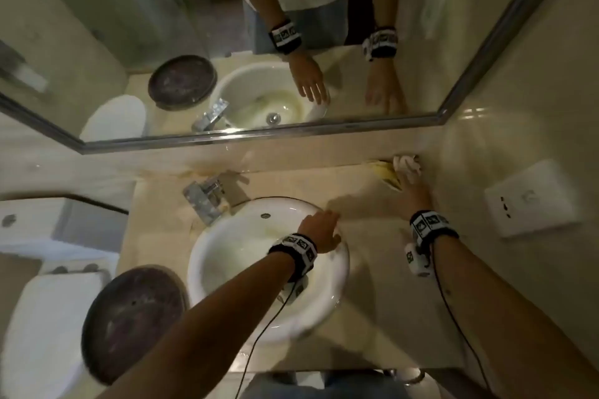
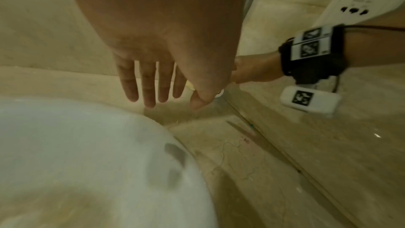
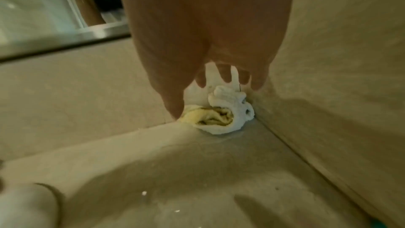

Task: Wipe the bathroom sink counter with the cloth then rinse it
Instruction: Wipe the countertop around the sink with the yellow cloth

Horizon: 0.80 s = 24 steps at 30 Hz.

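A crumpled white and yellow cloth [image 1: 402, 168] [image 3: 221, 115] lies in the back right corner of the beige counter [image 1: 382, 295], against both walls. My right hand [image 1: 411, 188] [image 3: 192, 93] reaches over it with straight fingers; the thumb tip is at the cloth's yellow fold and the fingertips are above the white part. I cannot tell whether they touch it. My left hand [image 1: 324, 230] [image 2: 162, 91] is flat and empty, fingers straight, over the right rim of the white sink [image 1: 227, 256] [image 2: 65, 153].
A chrome faucet [image 1: 205, 201] stands behind the sink on the left. A dark round dish [image 1: 133, 324] sits on the counter's front left, beside a white toilet [image 1: 42, 334]. The mirror [image 1: 162, 26] hangs above the backsplash, and a wall socket [image 1: 531, 197] is on the right wall.
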Available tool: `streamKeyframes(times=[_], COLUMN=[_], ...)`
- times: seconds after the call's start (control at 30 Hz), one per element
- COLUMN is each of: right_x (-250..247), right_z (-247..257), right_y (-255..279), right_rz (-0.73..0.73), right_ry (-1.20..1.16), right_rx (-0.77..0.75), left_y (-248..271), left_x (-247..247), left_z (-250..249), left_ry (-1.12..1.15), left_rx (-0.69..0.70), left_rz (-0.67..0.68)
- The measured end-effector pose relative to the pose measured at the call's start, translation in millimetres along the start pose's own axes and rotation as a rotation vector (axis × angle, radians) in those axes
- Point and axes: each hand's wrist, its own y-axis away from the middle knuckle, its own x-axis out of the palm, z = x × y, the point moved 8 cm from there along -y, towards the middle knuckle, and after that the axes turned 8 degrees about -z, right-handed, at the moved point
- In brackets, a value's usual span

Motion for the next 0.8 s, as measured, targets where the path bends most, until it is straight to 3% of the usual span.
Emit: streamKeyframes(times=[0.13,0.23,0.33,0.43,0.57,0.8], right_x=[5.7,21.2,15.3,23.5,49.7,33.1], right_z=[-2.9,-3.8,-0.2,4.7,-14.5,3.9], right_y=[-40.0,-41.6,-36.0,-31.1,-31.5,16.9], right_rz=[0.15,0.272,0.251,0.381,0.467,0.365], right_ry=[0.246,0.226,0.181,0.125,0.195,0.174], right_rx=[0.083,0.105,0.084,0.096,0.124,0.003], left_y=[-3.8,-8.5,-12.5,-13.8,-12.5,-1.7], left_x=[9.6,12.2,13.8,17.2,29.2,48.1], left_z=[3.9,4.9,6.6,6.5,3.1,-6.3], left_ry=[-0.003,0.01,0.01,0.016,0.031,0.041], left_rx=[-0.024,-0.008,0.003,-0.005,-0.004,0.003], left_rz=[0.017,0.01,0.0,0.0,0.01,0.026])
